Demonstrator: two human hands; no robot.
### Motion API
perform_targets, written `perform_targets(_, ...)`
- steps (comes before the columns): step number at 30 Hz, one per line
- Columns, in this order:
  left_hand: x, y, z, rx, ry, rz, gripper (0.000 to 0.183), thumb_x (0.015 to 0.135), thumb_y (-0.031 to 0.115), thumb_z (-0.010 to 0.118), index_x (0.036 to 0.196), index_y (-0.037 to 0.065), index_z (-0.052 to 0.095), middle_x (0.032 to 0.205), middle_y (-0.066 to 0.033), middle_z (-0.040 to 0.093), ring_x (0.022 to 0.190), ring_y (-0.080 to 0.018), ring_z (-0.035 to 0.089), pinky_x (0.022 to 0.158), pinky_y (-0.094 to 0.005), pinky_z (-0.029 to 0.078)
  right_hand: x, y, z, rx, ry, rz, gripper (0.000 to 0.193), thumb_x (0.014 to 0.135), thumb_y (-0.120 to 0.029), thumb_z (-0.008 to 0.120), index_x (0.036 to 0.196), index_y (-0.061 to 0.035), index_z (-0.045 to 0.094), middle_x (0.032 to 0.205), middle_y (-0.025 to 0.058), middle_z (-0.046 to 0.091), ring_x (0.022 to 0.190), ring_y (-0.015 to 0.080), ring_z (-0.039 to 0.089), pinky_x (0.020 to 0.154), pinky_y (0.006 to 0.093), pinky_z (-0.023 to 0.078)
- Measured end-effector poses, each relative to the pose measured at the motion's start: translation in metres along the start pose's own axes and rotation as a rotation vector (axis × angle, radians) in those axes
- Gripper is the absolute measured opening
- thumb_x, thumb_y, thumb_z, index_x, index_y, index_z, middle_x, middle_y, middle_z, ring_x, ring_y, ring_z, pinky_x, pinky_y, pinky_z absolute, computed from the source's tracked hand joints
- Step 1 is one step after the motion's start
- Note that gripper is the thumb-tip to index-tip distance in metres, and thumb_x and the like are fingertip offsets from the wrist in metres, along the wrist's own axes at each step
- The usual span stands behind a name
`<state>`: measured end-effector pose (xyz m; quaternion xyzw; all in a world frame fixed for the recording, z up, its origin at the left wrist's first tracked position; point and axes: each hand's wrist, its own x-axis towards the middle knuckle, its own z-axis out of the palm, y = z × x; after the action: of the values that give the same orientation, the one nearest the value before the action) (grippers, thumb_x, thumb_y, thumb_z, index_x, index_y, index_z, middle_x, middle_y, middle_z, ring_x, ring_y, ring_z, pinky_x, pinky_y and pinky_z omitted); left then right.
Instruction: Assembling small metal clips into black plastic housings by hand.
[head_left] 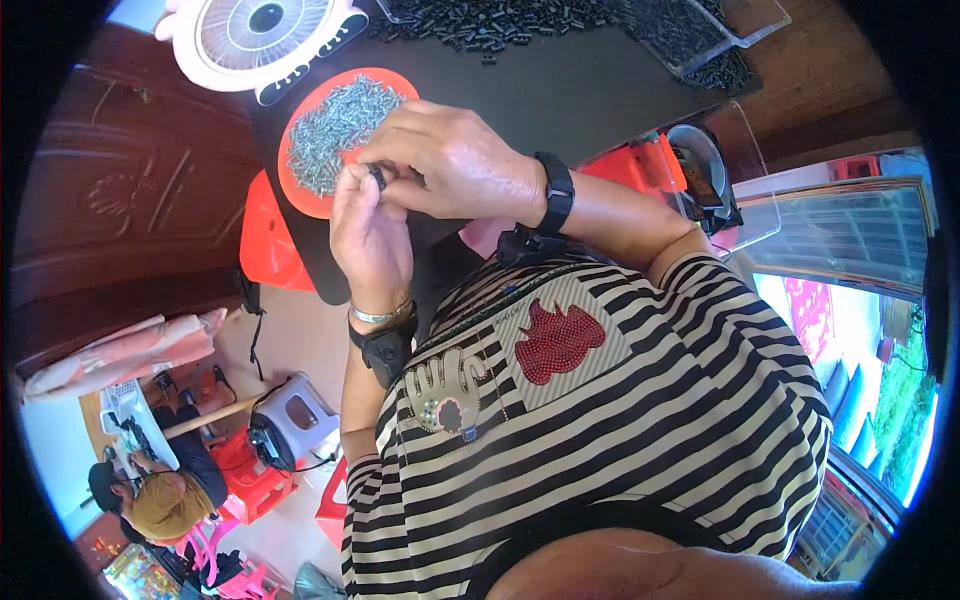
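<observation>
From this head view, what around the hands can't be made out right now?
- Small black part: mostly covered by the fingers of the left hand and right hand; its shape is unclear.
- Each hand's grip: fingertips overlap, so which hand pinches the part is hidden.
- Orange dish of small grey pieces: the hands cover its near edge; the pieces are too small to identify.
- Clear tray of black parts: cut off by the top edge.
</observation>
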<state>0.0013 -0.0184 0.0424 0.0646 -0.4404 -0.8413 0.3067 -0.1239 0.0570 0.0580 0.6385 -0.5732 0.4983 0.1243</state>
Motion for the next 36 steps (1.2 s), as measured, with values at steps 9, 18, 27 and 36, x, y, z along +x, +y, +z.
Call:
perform_targets(9, 0.000, -0.001, 0.014, 0.099, 0.139, -0.028, 0.016, 0.094, 0.012, 0.042, 0.101, 0.000, 0.050, 0.098, -0.0086, 0.053, 0.093, -0.0161, 0.054, 0.083, -0.0295, 0.042, -0.001, 0.004, -0.005, 0.038, -0.027, -0.042, 0.023, 0.065, -0.011, 0.067, 0.086, -0.0056, 0.063, 0.079, 0.0073, 0.060, 0.075, 0.0272, 0.059, 0.066, 0.0370, 0.051)
perform_targets(18, 0.002, -0.006, 0.011, 0.039, 0.043, -0.054, 0.024, 0.096, 0.019, 0.042, 0.108, -0.001, 0.050, 0.095, -0.0086, 0.053, 0.087, -0.0187, 0.055, 0.077, -0.0313, 0.044, 0.004, 0.009, -0.044, -0.213, -0.036, -0.035, 0.014, 0.068, -0.015, 0.069, 0.080, -0.0101, 0.064, 0.077, 0.0064, 0.062, 0.074, 0.0263, 0.061, 0.067, 0.0364, 0.051)
perform_targets(27, -0.002, 0.010, -0.018, 0.037, -0.041, -0.026, 0.021, 0.096, 0.019, 0.044, 0.102, 0.001, 0.052, 0.084, -0.0071, 0.046, 0.074, -0.0187, 0.046, 0.067, -0.0299, 0.037, 0.069, 0.103, -0.206, -1.201, 0.508, -0.016, 0.015, 0.075, -0.018, 0.066, 0.083, -0.0056, 0.069, 0.082, 0.0138, 0.065, 0.083, 0.0324, 0.062, 0.075, 0.0411, 0.049)
perform_targets(36, -0.010, 0.007, -0.025, 0.050, 0.002, -0.076, 0.019, 0.095, 0.020, 0.048, 0.097, 0.002, 0.051, 0.081, -0.0068, 0.046, 0.068, -0.0172, 0.044, 0.059, -0.0271, 0.035, 0.018, 0.140, -0.097, -0.263, -0.446, 0.351, 0.018, 0.075, -0.019, 0.065, 0.090, -0.0097, 0.070, 0.083, 0.0095, 0.069, 0.078, 0.0277, 0.065, 0.071, 0.0375, 0.051)
